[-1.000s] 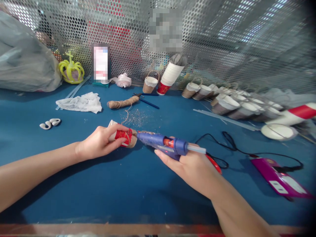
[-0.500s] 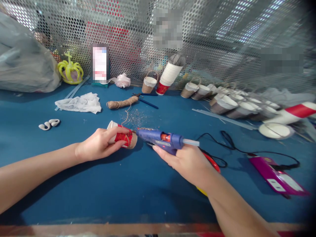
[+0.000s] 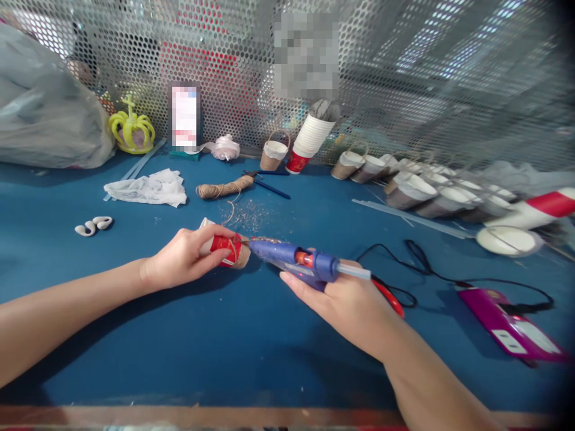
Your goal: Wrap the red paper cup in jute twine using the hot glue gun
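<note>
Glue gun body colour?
Blue: the glue gun in the right hand, shown best in the current head view.

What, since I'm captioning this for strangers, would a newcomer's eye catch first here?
Probably the blue glue gun in the right hand, pointing at the red-and-white cup in the left hand. Next, perhaps, the yellow crown at back left and the purple device at right.
</note>
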{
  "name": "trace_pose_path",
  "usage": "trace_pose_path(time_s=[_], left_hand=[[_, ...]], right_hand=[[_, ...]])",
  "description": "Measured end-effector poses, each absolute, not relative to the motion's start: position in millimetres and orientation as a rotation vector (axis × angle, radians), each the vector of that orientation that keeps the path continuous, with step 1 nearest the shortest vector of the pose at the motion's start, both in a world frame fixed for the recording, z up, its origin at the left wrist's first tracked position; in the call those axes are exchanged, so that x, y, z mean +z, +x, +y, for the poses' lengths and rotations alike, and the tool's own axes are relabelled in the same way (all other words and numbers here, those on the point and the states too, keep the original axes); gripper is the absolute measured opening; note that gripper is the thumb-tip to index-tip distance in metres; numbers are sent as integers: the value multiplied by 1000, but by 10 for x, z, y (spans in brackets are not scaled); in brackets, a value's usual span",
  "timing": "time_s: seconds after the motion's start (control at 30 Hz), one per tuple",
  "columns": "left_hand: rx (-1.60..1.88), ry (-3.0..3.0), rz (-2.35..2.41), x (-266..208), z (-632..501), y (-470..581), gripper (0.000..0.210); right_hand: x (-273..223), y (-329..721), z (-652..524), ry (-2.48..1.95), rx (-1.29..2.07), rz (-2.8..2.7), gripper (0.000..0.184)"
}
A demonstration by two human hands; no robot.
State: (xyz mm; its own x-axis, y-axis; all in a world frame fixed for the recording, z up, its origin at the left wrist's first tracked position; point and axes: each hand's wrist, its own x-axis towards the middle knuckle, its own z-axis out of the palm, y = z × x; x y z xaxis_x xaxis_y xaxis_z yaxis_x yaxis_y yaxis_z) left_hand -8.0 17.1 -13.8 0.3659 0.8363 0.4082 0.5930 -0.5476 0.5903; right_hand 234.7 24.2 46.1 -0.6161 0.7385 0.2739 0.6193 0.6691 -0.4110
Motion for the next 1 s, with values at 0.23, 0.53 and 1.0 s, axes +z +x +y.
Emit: trace_pose_path(time_s=[0.23,0.53,1.0], left_hand=[[958,2246,1278,-109,183,-81,26],[977,2185,1348,-107,195,-65,29],[981,2139,1384,-128,199,-75,30]], right_hand=[[452,2373,223,-998,282,-2517,19],[402,2395,187,-1075,428,-2469,15],[397,2396,183,-1132,522,-2470,11]])
